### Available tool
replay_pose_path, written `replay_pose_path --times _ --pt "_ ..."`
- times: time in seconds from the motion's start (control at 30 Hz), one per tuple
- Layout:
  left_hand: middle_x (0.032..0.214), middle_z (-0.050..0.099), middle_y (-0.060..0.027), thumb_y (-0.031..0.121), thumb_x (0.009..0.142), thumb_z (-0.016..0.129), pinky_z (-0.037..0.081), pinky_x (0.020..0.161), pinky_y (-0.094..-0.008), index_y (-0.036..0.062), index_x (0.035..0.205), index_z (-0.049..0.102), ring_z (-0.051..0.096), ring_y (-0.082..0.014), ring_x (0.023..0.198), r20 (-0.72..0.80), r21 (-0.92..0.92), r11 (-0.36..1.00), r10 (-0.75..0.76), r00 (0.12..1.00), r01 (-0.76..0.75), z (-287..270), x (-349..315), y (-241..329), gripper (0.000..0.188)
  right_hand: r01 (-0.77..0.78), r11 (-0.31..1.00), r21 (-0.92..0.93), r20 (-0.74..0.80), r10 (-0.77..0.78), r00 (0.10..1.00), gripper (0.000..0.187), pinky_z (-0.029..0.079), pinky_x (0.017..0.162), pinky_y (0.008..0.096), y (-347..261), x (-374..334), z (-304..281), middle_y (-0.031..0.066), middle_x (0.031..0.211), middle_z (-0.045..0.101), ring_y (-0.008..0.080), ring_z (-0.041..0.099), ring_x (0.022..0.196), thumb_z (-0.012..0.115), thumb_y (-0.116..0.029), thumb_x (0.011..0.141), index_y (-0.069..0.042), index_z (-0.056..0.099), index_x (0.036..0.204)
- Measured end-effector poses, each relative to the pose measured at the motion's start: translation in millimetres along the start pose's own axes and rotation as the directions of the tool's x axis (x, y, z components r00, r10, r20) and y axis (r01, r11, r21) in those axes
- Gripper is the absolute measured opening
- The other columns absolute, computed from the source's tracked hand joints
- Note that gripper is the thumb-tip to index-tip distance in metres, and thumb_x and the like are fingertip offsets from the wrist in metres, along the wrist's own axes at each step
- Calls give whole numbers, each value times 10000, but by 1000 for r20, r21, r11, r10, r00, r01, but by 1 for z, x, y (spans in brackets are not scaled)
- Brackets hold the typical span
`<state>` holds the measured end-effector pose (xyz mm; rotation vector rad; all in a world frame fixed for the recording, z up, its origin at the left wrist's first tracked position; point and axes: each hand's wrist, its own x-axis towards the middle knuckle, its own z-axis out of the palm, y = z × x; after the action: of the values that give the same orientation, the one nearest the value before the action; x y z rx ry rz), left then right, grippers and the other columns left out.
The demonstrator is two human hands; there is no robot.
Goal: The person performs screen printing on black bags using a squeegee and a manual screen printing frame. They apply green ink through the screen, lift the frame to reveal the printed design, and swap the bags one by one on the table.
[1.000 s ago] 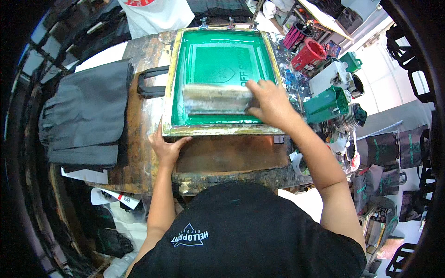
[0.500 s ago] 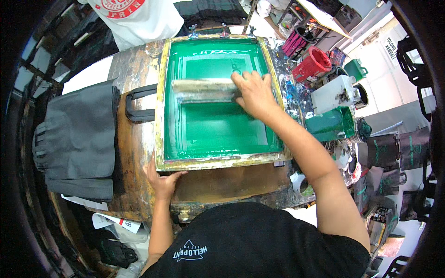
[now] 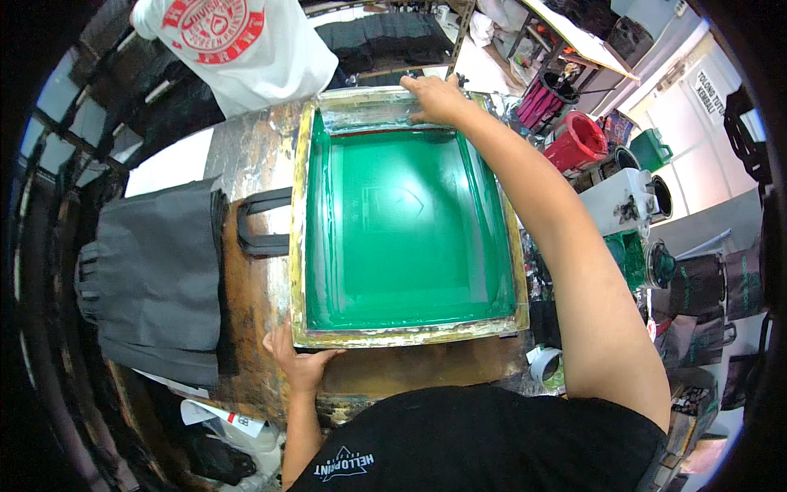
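Observation:
A screen-printing frame [image 3: 410, 337] with a paint-stained rim lies on the worktable, its mesh [image 3: 402, 238] covered in green ink. At the far end of the mesh, my right hand [image 3: 438, 100] grips a wide squeegee [image 3: 365, 111], its ink-smeared blade against the screen. My left hand [image 3: 297, 365] holds the frame's near left corner, thumb along the near edge; some fingers are hidden. From under the frame's left side sticks out a black bag handle [image 3: 266, 244]. The rest of that bag is hidden.
A stack of black fabric bags [image 3: 160, 287] lies left on the worktable [image 3: 262, 303]. To the right stand a red bucket [image 3: 576, 139], a white container [image 3: 611, 201] and a green-stained jar [image 3: 627, 254]. A tape roll [image 3: 543, 364] sits near right. White cloth [image 3: 279, 66] hangs at far left.
My right hand has carried the squeegee from mid-screen to the far end. My left hand stays at the frame's corner. The whole view has shifted, so the scene sits lower.

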<state>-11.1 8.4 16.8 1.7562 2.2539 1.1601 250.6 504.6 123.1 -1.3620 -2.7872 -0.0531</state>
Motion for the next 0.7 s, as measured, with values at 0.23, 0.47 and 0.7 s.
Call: replay_pose_path --times 0.23,0.47,0.7 --pt "1265 516 -173 850 504 835 300 1079 -553 62 1507 588 454 -372 1214 140 274 960 14 990 -52 -28 30 24 1299 -29 999 40 -241 37 970 658 394 1032 729 -13 -27 -5 110 1229 694 350 634 1236 880 -242 797 -170 554 1364" --pt "1209 618 -169 696 809 782 404 1024 -507 57 1399 660 557 -366 1153 24 49 909 413 910 -414 16 208 77 878 -87 990 -114 -409 33 912 587 407 948 571 -23 -45 15 58 1136 649 277 623 1122 807 -159 812 -214 575 1349" --pt "1252 669 -210 593 882 769 483 1012 -521 36 1293 692 615 -407 1188 171 303 783 517 839 -544 125 338 110 697 -49 983 -174 -489 -43 871 430 452 965 548 -29 -51 45 64 1092 663 286 634 1081 671 -126 896 -184 613 1318"
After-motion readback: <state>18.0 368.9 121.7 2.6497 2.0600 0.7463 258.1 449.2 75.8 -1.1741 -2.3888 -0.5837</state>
